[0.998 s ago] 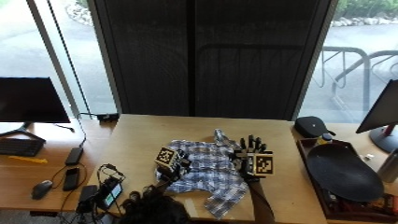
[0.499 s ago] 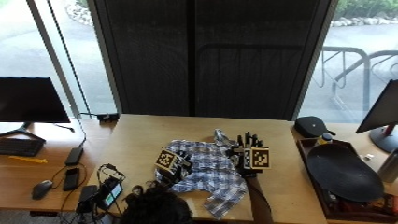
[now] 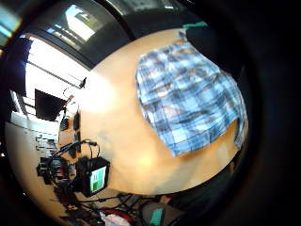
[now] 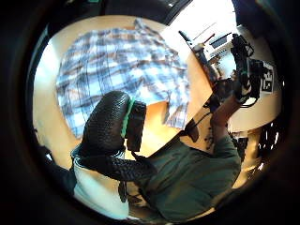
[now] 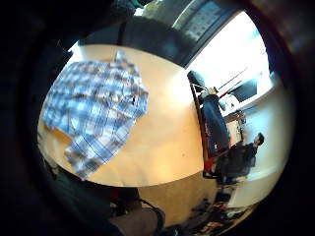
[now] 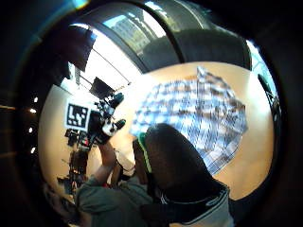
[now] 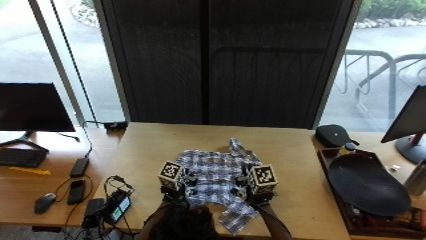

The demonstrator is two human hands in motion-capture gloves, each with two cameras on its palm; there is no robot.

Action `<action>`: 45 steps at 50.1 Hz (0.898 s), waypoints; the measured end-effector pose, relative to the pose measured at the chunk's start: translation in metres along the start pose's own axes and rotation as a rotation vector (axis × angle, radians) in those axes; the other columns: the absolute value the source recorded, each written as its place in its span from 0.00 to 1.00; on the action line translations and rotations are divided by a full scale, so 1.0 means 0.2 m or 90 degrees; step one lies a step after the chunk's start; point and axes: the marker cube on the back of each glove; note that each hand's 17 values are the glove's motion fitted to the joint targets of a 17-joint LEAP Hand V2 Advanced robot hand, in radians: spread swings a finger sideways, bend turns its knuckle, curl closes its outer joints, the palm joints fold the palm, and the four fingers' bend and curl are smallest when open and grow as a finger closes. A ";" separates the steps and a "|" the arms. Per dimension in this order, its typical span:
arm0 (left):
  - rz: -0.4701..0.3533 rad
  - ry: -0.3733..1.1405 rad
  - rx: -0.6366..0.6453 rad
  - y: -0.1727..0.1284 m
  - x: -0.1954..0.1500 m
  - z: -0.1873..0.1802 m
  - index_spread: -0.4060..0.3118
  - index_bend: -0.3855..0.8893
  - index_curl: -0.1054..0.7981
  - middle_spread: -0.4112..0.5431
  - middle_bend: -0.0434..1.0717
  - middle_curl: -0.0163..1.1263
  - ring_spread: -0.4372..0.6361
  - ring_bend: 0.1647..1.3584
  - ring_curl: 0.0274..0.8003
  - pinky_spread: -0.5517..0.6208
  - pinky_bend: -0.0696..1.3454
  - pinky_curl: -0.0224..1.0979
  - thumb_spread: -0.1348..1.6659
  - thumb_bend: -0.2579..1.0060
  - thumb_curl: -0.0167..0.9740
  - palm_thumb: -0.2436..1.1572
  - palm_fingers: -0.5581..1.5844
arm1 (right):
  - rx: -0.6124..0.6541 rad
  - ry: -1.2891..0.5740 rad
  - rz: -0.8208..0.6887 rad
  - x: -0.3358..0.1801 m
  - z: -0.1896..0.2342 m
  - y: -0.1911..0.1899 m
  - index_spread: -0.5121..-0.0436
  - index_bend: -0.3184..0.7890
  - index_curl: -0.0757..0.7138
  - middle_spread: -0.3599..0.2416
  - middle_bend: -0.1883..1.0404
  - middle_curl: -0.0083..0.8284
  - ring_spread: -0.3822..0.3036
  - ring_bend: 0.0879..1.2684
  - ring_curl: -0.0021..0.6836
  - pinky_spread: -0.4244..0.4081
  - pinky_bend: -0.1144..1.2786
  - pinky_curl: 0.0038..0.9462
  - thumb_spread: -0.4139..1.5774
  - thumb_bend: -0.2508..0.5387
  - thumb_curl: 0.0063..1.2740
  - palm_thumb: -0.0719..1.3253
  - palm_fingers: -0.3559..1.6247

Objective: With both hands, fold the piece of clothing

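Observation:
A blue and white plaid shirt lies crumpled near the front of the wooden table, a sleeve trailing toward its front edge. My left hand and right hand are raised above the shirt's left and right sides, close to my head. Neither holds any cloth. The palm views look down on the shirt from a distance. The left thumb and right thumb show bare, and each thumb side view shows the other hand with fingers extended.
A small device with cables sits at the table's left front corner. A black case and a dark oval tray stand on the right. A monitor, a phone and a mouse are on the left desk.
Both hands have lifted off the shirt and drawn back toward me. The right hand, earlier flat on the cloth, now hovers. The shirt stays where it lay.

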 end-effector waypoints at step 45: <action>-0.003 -0.059 -0.190 0.17 0.06 0.36 0.41 0.54 0.47 0.45 0.25 0.37 0.58 0.33 0.38 0.66 0.35 0.34 0.73 0.23 0.36 0.54 0.52 | -0.403 -0.041 -0.040 -0.13 0.76 0.35 0.36 0.57 0.45 0.52 0.30 0.39 0.55 0.38 0.47 0.76 0.45 0.34 0.77 0.35 0.28 0.48 0.43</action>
